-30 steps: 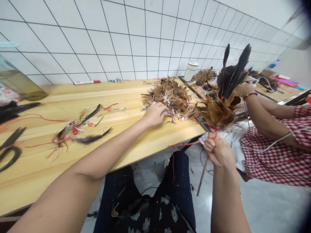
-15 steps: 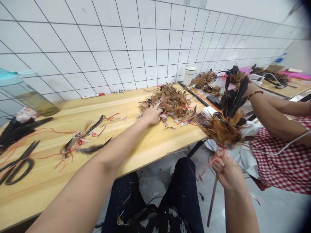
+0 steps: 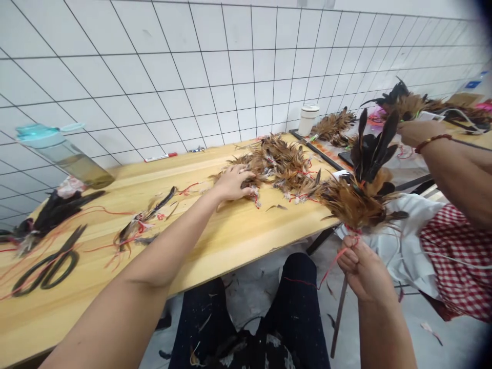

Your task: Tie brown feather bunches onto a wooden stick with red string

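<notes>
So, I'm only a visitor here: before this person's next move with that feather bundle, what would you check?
1. Right hand firmly around the wooden stick: ok.
2. Feather bundle upright above that hand: ok.
3. Red string binding tight: cannot tell.
4. Left hand on the brown feather pile: ok.
5. Scissors near the left hand: not ok, they lie far down the table.
6. Co-worker's hand apart from the bundle: ok.

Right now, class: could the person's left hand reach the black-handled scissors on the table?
Probably yes: the left hand, on the feather pile, has only loose feathers and red thread between it and the scissors.
</notes>
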`<state>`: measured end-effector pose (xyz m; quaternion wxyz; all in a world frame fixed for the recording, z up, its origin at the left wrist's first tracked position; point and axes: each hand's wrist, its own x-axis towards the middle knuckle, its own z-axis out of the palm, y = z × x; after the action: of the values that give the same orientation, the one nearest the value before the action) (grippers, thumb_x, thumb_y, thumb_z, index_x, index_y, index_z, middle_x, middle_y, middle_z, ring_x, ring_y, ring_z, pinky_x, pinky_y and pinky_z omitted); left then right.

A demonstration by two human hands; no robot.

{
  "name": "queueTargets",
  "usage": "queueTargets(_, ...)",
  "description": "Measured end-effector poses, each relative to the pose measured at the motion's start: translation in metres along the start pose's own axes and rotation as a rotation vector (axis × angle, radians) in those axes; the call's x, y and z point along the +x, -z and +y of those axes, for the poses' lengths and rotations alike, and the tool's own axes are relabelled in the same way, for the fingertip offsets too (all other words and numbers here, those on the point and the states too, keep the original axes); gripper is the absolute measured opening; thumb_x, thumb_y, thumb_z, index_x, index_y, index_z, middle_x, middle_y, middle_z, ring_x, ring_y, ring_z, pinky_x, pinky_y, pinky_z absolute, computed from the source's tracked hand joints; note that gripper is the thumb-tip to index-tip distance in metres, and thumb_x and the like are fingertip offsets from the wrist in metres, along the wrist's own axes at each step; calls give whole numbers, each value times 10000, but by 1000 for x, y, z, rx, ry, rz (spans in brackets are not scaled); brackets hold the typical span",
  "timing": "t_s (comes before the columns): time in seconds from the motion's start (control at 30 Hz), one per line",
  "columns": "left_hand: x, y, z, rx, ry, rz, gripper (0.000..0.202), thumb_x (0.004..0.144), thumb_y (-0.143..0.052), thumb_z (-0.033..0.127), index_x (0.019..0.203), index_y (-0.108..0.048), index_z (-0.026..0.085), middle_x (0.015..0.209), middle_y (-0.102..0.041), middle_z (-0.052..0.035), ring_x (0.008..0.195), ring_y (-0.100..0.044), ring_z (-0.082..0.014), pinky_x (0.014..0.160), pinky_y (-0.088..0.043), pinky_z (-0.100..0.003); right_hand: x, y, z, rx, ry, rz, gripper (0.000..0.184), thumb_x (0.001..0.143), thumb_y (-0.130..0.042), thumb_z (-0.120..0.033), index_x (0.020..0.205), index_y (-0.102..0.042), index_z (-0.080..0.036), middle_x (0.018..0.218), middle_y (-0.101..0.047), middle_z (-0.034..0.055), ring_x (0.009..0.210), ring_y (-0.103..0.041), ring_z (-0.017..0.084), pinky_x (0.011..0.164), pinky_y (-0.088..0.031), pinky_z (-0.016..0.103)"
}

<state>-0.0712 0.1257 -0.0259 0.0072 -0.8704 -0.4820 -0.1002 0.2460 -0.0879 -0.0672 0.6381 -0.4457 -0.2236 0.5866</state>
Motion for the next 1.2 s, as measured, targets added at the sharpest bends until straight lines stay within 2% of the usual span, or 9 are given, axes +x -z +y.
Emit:
queueTargets(0.17,63,5,16,3,-4,76,493,855,-483,477,1325,-496,326,1455,-354,-52,1340,-256,-328,1106,-258,-526,-5,0,-1,-9,8,-2,396,702,-743,-479,672,-486,-179,513,-231,-91,416,-163,21,367,-162,152)
queueTargets(0.3,117,-10,22,16,94,-36,565,822,-520,472,1373,-436,374,1512,-293,-33,1345,-219,-400,1022,-310,-636,-16,9,-2,-24,22,33,361,760,-697,-464,680,-491,-179,529,-238,-80,427,-188,28,373,-186,158)
queueTargets(0.4,140,-24,20,36,143,-155,633,812,-517,521,1412,-368,389,1546,-240,-45,1358,-213,-416,998,-309,-665,-24,19,-3,-16,21,65,368,767,-689,-464,666,-483,-176,532,-255,-73,429,-196,29,370,-187,160)
queueTargets(0.53,142,-35,7,83,115,-272,608,813,-503,549,1379,-416,343,1453,-409,-77,1306,-376,-317,1046,-332,-538,-29,28,-6,-34,23,118,385,749,-694,-487,658,-485,-177,537,-275,-65,427,-211,31,366,-197,167)
queueTargets(0.7,117,-27,-18,115,64,-345,521,802,-544,477,1274,-533,257,1225,-619,-61,1096,-563,-213,984,-422,-319,-25,35,-5,-34,26,111,376,765,-680,-483,662,-481,-181,533,-279,-64,426,-210,38,363,-210,173)
queueTargets(0.87,90,-6,-26,145,68,-310,445,812,-528,491,1166,-613,236,1195,-609,-74,1083,-553,-234,965,-434,-336,-18,36,3,14,12,73,370,743,-716,-446,662,-467,-184,525,-287,-67,431,-219,39,373,-218,162)
queueTargets(0.97,86,3,0,128,30,-142,494,853,-462,518,1237,-569,227,1314,-507,-105,1206,-456,-280,1041,-364,-415,-18,32,5,26,-3,60,367,733,-722,-460,672,-489,-182,515,-269,-71,432,-201,39,369,-194,159)
queueTargets(1.03,87,3,31,65,-94,-12,517,861,-463,518,1296,-525,246,1372,-452,-102,1252,-404,-293,1069,-324,-444,-19,28,4,32,-2,54,366,730,-722,-465,677,-496,-182,518,-261,-72,436,-193,40,366,-185,158)
queueTargets(1.2,90,-19,112,-98,-405,-8,541,820,-568,504,1329,-487,340,1446,-397,-52,1286,-330,-293,1063,-299,-457,-31,23,-4,6,19,75,357,737,-719,-456,673,-507,-176,532,-257,-71,445,-191,40,370,-208,154)
